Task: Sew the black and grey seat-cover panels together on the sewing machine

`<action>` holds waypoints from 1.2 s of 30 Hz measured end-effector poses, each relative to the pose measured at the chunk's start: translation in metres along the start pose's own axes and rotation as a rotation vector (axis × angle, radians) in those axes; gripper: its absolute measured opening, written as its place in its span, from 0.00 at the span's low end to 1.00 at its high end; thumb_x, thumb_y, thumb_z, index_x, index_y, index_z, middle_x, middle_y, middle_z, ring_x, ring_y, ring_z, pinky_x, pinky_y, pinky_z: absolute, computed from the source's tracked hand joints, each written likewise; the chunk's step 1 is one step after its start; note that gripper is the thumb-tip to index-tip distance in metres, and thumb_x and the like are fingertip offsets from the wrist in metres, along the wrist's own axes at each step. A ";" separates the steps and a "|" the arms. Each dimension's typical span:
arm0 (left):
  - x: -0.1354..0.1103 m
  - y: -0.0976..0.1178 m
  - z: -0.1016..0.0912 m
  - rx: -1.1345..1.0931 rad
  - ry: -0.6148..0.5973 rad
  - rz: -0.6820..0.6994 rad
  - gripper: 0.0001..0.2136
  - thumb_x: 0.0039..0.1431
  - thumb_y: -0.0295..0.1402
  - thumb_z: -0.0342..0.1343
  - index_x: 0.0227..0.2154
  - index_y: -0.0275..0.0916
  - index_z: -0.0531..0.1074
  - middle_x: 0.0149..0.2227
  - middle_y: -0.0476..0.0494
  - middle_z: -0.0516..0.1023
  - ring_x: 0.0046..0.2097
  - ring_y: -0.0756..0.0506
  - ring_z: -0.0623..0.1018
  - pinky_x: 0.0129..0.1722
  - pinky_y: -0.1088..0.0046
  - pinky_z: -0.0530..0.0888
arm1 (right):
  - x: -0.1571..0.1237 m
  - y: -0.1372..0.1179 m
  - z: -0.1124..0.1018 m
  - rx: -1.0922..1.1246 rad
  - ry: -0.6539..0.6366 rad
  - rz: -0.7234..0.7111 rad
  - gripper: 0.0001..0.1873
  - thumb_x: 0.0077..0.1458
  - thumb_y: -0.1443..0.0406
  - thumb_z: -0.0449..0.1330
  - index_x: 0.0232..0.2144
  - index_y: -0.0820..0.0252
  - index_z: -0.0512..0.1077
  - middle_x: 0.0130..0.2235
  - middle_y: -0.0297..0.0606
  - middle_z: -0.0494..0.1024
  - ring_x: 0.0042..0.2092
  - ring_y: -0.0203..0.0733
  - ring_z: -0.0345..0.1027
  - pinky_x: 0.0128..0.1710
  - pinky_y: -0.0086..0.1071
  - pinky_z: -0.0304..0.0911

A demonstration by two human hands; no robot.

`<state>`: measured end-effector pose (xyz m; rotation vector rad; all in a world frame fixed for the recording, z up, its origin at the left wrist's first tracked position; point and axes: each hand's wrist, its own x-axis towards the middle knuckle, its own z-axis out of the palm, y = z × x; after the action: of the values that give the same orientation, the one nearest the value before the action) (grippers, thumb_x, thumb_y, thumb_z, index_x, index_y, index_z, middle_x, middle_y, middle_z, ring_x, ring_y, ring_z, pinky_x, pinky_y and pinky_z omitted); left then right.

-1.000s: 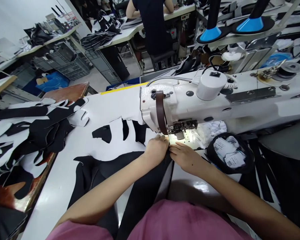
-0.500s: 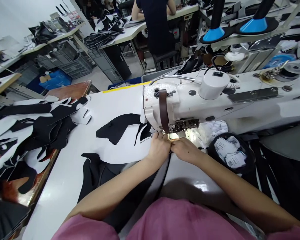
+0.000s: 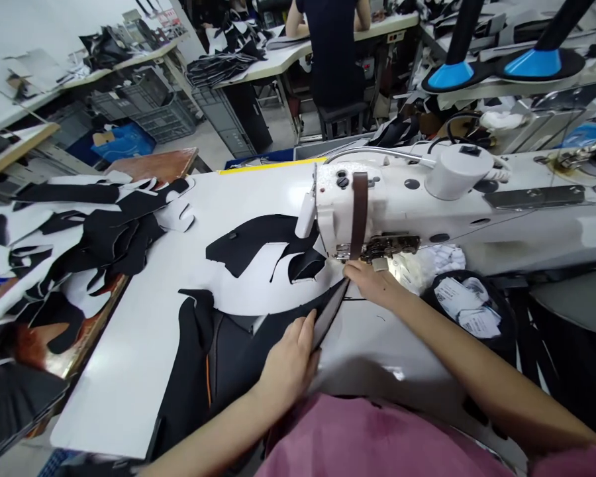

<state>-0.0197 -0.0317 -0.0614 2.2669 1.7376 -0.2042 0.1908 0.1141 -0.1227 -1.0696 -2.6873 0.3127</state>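
Observation:
A large black fabric piece (image 3: 233, 351) with a grey underside and an orange line runs from the table's near edge up to the white sewing machine (image 3: 338, 212). My left hand (image 3: 289, 354) grips its right-hand edge, fingers on top and the thumb side hidden. Close to the needle area, my right hand (image 3: 375, 283) pinches the tip of the same fabric; its fingertips are partly hidden under the machine head. A brown strap (image 3: 359, 215) hangs down the front of the head. Beyond the fabric lie black cut pieces (image 3: 258, 235) with white backing.
Heaped black and white cut pieces (image 3: 114, 228) cover a wooden surface on the left. A black round container (image 3: 477, 308) with white labels stands right of the needle. Blue-based thread cones (image 3: 531, 63) rise behind the machine. Another person (image 3: 330, 53) sits at a far table.
My left hand has left the needle area and slid back toward my body along the fabric edge. My right hand stays by the needle. The view has shifted, moving the scene rightward.

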 end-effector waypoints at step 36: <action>0.134 0.017 -0.033 0.230 -0.014 0.222 0.11 0.64 0.25 0.44 0.42 0.32 0.71 0.40 0.36 0.73 0.45 0.40 0.73 0.43 0.62 0.69 | -0.013 -0.023 0.010 -0.206 0.058 -0.210 0.15 0.57 0.78 0.47 0.36 0.71 0.74 0.40 0.54 0.78 0.41 0.48 0.72 0.39 0.40 0.65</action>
<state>0.0306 0.0977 -0.0647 2.5921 1.5073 -0.3903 0.1820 0.0879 -0.1275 -0.8205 -2.7929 -0.0332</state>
